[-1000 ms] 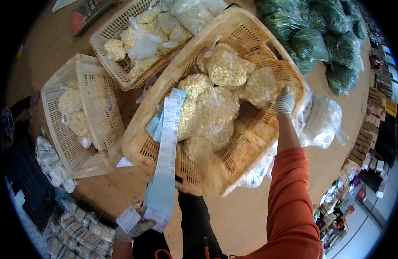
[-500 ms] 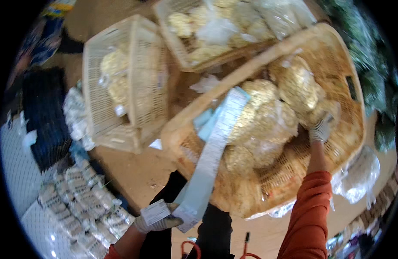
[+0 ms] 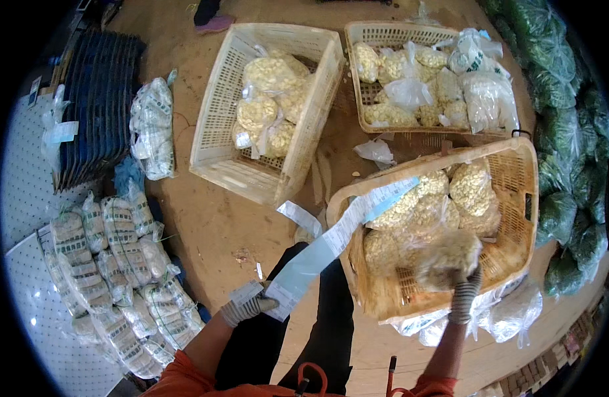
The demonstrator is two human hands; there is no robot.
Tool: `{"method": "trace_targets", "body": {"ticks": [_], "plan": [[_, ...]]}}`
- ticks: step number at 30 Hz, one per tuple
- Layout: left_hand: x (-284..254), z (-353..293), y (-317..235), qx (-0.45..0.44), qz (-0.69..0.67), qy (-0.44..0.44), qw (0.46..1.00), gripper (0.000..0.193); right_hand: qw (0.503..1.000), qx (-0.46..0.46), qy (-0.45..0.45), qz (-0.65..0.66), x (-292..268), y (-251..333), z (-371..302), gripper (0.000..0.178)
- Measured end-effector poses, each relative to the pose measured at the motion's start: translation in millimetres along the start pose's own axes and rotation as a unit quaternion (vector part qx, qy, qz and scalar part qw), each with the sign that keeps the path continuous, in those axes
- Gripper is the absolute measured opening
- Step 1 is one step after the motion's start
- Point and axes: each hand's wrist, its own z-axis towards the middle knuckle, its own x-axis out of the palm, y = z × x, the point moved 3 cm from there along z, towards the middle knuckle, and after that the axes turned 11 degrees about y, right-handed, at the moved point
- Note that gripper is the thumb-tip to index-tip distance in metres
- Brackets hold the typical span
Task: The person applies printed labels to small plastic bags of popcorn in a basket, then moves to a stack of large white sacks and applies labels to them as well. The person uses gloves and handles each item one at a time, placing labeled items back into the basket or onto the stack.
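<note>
Landmark: tan crate.

Right hand, gloved: my fingers closed on the near end of one clear bag of pale pieces, blurred, over the crate's near side.

Left hand, gloved: my fingers pinched shut on a label strip and a small white card, left of the crate; the strip's far end lies over the bags inside.

Progress, my judgement: one bag in my grip, several others lying in the crate, on which I make out no labels; much of the strip appears unused, so most seems left.

Labelling: fine print on strip and card, too small to read. One bag in the white crate, left of the landmark, bears a white label, illegible. Wrapped packets, farther left, carry dark printing. No brand recorded.
</note>
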Motion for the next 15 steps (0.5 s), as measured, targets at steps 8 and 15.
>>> {"method": "trace_targets", "body": {"ticks": [8,15], "plan": [[-23.7,-13.9,-59.9,0.022,0.219,-0.074,0.973,0.04,0.902,-0.026,0.233,0.362,252.8,237.6,-28.9,0.056],[-31.0,-15.2,-135.7,0.235,-0.035,-0.107,0.965,0.041,0.909,-0.005,0.411,0.068,268.2,227.4,-74.4,0.032]]}}
